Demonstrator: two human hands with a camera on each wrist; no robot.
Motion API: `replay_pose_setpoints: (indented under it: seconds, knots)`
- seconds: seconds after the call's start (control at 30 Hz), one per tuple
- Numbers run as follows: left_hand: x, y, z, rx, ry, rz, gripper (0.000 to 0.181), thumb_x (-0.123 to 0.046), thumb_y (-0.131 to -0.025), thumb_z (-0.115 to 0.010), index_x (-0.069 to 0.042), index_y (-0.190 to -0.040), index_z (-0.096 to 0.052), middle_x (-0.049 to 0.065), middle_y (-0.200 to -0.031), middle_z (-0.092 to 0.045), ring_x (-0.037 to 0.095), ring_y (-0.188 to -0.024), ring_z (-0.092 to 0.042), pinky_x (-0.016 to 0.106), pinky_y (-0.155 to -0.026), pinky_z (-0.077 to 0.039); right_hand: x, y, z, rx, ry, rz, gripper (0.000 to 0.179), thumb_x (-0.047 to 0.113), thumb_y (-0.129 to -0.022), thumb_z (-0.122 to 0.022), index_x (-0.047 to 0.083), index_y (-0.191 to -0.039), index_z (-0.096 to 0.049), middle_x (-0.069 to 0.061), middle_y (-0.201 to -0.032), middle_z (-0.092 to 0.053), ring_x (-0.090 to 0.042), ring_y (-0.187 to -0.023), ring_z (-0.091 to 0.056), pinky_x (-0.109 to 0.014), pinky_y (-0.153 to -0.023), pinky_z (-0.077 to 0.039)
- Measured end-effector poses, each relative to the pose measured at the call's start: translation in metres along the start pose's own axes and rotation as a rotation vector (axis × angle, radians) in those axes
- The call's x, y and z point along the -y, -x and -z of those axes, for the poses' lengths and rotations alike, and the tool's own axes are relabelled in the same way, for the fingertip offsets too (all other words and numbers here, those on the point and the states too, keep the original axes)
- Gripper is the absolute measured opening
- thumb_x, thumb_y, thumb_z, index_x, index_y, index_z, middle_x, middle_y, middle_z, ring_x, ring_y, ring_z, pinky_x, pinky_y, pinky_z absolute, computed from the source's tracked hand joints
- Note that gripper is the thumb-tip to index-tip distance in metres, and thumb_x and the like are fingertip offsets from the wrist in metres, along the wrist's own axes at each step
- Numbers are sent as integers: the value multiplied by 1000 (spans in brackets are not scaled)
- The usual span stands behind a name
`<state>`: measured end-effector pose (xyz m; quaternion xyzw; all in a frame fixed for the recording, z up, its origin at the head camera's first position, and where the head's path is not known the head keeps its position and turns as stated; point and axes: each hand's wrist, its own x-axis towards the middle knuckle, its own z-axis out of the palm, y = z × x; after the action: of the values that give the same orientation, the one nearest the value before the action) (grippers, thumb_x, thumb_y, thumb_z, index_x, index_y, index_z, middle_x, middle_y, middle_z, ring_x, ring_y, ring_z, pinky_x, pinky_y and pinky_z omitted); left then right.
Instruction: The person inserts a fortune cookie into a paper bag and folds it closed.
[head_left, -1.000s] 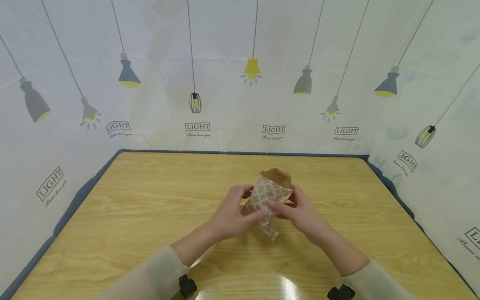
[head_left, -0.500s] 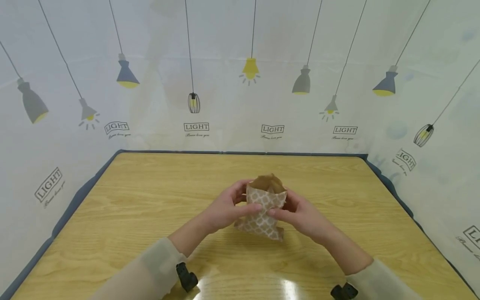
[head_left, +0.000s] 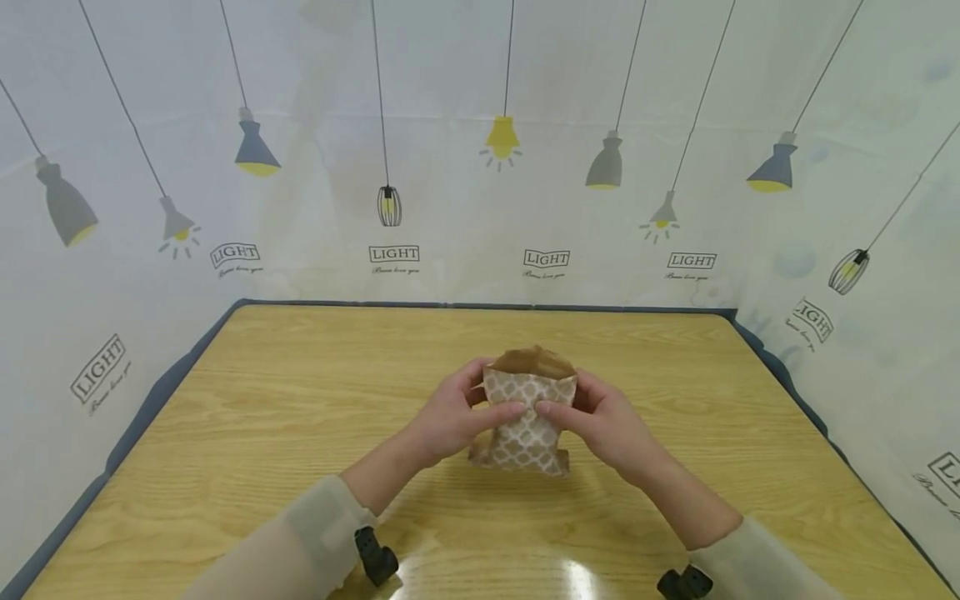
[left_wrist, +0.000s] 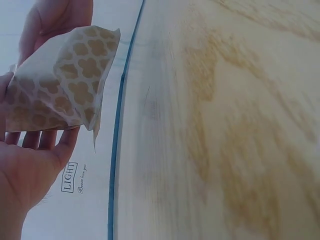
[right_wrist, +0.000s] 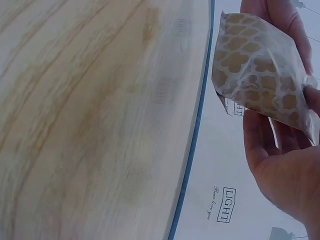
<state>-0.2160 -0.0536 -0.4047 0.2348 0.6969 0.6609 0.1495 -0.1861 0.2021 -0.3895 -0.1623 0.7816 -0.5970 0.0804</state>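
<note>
A small brown paper bag [head_left: 521, 442] with a white lattice pattern is held upright between both hands, its mouth gaping at the top and its plain brown inside showing. My left hand [head_left: 457, 417] grips the left side, thumb across the front and fingers behind. On the right side my right hand [head_left: 611, 425] does the same, and the two thumb tips nearly meet at the front. In the left wrist view the bag [left_wrist: 82, 70] shows its folded bottom corner, with the fingers under its side. The right wrist view shows the bag [right_wrist: 260, 70] bulging slightly between the hands.
The wooden table [head_left: 300, 392] spreads out below and around the hands, edged in dark blue. Beyond its far edge hangs a white backdrop [head_left: 450, 125] printed with lamps and lettering. A black wrist camera [head_left: 377, 557] sits at the left cuff.
The bag has swung from a tilt to upright, its front turned toward me. Its mouth has spread wider, and the left hand has shifted along the bag's side to hold it opposite the right.
</note>
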Motion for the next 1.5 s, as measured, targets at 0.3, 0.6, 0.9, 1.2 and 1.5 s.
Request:
replay_pose_setpoints:
  seconds: [0.3,0.6,0.9,1.2,1.5]
  knots:
    - [1,-1,1,-5,20,12,53,-22,-103,-78,-11,-150,-55,15,-139,-66,21,-119,-70,38,-92,-66,0,-1,0,-17,-16,0,54,23,-107,-72,9,-157,-55,-13,-128,-73,-20,-108,-73,-34,-92,-65]
    - [1,0,0,3,60,-1,44,-15,-103,-77,-6,-142,-59,14,-131,-70,16,-106,-73,32,-84,-65,1,-1,0,-40,-10,-20,51,22,-106,-75,9,-153,-60,-13,-126,-75,-20,-105,-74,-35,-87,-65]
    - [2,-2,-2,-5,156,34,41,-9,-106,-70,-3,-145,-61,7,-124,-71,13,-97,-75,33,-83,-65,1,1,5,16,-83,-47,52,21,-109,-70,2,-155,-56,-3,-120,-74,-15,-103,-73,-32,-91,-64]
    - [7,-2,-2,-62,139,25,25,-8,-109,-65,3,-131,-68,1,-115,-75,12,-93,-71,27,-79,-62,-1,0,4,-44,-49,-12,39,22,-108,-72,1,-140,-70,0,-101,-76,-14,-90,-74,-37,-85,-66]
    - [6,-5,-4,-91,93,3,20,-11,-108,-67,4,-121,-73,0,-104,-77,12,-91,-73,29,-83,-64,-1,1,4,-146,0,29,39,17,-104,-76,10,-143,-71,4,-87,-72,-12,-80,-66,-32,-75,-63]
